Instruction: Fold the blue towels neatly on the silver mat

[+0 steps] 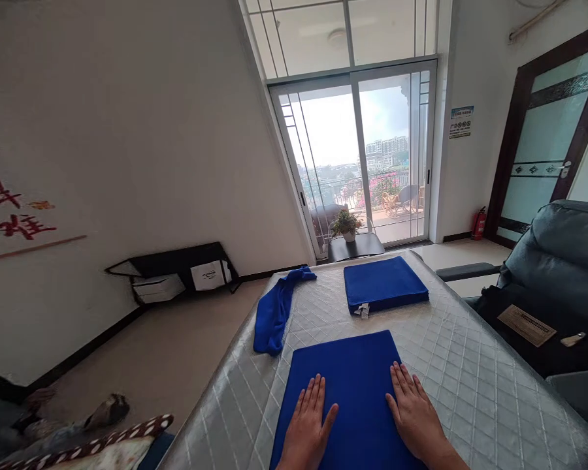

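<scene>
"Where are we, with twelve o'clock straight ahead?"

"Biggest first: the table, silver and quilted, running away toward twelve. The armchair sits beyond its right edge, at two."

"And the work?"

"Blue cloth! The near cloth lies flat at the near end, its far edge straight, its close end running out of view. Beyond it, apart, at one o'clock, there's a neat blue stack; at eleven, a loose cloth, rumpled, near the table's left side."

"Which step is this, would you say?"

"My call: smoothing and squaring the near cloth. It looks tidy already, hardly a crease. How many layers? Can't tell from here."

"What does the next move call for?"

"A light, even lift of both palms, I'd judge, since dragging would ruck that surface."

"Now the hands!"

"Left hand, eight o'clock on the near cloth: palm down, fingers straight and close together, thumb out toward the middle. Right hand, at three, lies over the right edge, fingers extended and slightly parted, thumb pointing inward. Both spread flat, touching fabric, gripping nothing."

"Smallest thing?"

"A white tag, poking from the stack at seven o'clock."
</scene>
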Demonstrator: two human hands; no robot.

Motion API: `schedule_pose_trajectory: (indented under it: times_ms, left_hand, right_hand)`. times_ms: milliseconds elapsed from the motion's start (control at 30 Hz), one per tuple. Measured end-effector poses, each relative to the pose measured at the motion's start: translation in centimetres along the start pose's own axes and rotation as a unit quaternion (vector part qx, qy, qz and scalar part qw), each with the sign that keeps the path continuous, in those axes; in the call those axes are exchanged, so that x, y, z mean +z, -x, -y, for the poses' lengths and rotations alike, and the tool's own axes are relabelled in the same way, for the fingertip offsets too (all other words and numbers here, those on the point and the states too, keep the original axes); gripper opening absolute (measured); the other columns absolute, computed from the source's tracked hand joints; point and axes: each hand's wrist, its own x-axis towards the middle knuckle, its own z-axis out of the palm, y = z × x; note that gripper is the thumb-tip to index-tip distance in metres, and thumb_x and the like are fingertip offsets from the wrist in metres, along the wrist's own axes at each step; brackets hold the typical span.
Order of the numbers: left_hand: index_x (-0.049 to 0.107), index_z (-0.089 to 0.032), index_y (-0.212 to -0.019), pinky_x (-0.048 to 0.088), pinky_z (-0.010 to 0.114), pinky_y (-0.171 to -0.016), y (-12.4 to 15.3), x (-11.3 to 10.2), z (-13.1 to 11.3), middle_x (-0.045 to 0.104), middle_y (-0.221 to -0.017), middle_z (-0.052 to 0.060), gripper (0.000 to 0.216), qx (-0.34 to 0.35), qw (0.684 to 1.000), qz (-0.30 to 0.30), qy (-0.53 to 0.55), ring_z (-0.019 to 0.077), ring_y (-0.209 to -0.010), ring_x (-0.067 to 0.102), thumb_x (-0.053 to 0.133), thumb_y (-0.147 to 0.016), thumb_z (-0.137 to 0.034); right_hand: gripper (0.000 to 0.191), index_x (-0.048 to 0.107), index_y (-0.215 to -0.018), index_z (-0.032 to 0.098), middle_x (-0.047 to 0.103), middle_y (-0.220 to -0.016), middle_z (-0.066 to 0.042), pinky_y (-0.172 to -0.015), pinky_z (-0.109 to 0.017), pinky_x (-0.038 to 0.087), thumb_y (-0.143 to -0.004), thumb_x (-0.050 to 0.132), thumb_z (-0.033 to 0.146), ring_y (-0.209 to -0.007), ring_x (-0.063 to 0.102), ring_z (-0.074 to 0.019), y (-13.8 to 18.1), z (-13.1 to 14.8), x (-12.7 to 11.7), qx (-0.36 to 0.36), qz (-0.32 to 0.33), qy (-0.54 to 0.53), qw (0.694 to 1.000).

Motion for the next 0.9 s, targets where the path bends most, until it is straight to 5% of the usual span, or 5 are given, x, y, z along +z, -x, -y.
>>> schedule_pose_trajectory:
  times_ms: [167, 400, 533, 700, 900]
  left_hand:
    - [0.021, -0.011, -0.160, 0.029, 0.050, -0.124, 2.9, 0.0, 5.4, 0.021, -0.167, 0.014, 0.073, -0.085, 0.996, -0.003, 0.010, 0.0275, -0.153, 0.024, 0.019, -0.104, -0.057]
    - [0.028, -0.017, -0.159, 0.035, 0.049, -0.121, 3.3, 0.5, 5.6, 0.034, -0.164, 0.011, 0.071, -0.084, 0.995, -0.051, 0.012, 0.0271, -0.150, 0.034, 0.024, -0.103, -0.060]
    - [0.033, -0.010, -0.157, 0.032, 0.051, -0.122, 2.5, 0.0, 5.4, 0.033, -0.163, 0.016, 0.081, -0.106, 0.993, -0.049, -0.015, 0.0310, -0.151, 0.032, 0.024, -0.100, -0.066]
    - [0.027, -0.009, -0.159, 0.032, 0.052, -0.122, 0.0, -0.8, -1.1, 0.029, -0.165, 0.017, 0.082, -0.075, 0.994, -0.073, -0.013, 0.0336, -0.152, 0.029, 0.025, -0.100, -0.067]
    - [0.008, -0.023, -0.160, 0.042, 0.042, -0.116, -0.5, 3.9, -11.4, 0.033, -0.162, 0.008, 0.074, 0.205, 0.977, -0.051, 0.032, 0.0284, -0.146, 0.042, 0.034, -0.102, -0.060]
  right_hand:
    - [0.065, 0.030, -0.157, 0.013, 0.021, -0.167, -0.007, -0.126, -0.045, 0.019, -0.104, 0.016, 0.048, -0.155, 0.016, -0.0207, -0.1, -0.4, 0.8, -0.014, -0.030, 0.014, 0.999]
    - [0.060, 0.031, -0.157, 0.017, 0.025, -0.166, -0.006, -0.125, -0.047, 0.024, -0.105, 0.020, 0.044, -0.153, 0.023, -0.0232, 1.4, 0.1, 0.2, -0.024, -0.018, 0.008, 1.000]
    - [0.061, 0.035, -0.154, 0.020, 0.029, -0.163, -0.005, -0.121, -0.045, 0.035, -0.104, 0.026, 0.054, -0.150, 0.032, -0.0260, 4.1, -0.4, 1.4, -0.061, -0.009, 0.003, 0.998]
    - [0.059, 0.041, -0.150, 0.027, 0.038, -0.157, -0.003, -0.112, -0.045, 0.047, -0.102, 0.036, 0.060, -0.142, 0.045, -0.0284, 5.3, -2.7, 4.3, -0.094, -0.040, 0.011, 0.995]
    - [0.050, 0.046, -0.147, 0.032, 0.048, -0.151, -0.002, -0.106, -0.043, 0.051, -0.102, 0.040, 0.052, -0.134, 0.055, -0.0292, 4.6, -4.2, 6.4, -0.133, -0.080, 0.025, 0.988]
